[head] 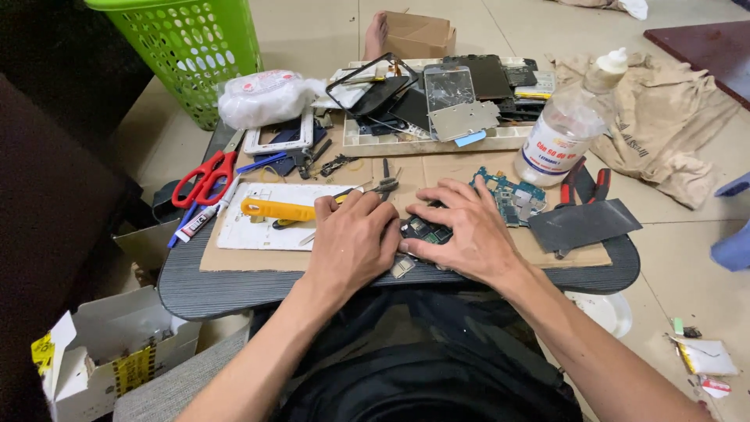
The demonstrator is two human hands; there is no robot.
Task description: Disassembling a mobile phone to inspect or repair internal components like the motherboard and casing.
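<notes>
Our left hand [353, 238]: bare, no ring, glove or watch. Our right hand [462, 227]: bare likewise, nails short. Our forearms: uncovered to the frame's lower edge, no sleeves visible. Our lap: dark, near-black garment with soft folds. Our bare foot [376, 36]: shows beyond the low table, unshod.

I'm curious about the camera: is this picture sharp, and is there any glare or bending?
Head view: mostly sharp, evenly lit, with soft shadows under the left hand and right hand; mild glare on the clear bottle and floor tiles; wide-lens bending curves the edges near the green basket.
</notes>
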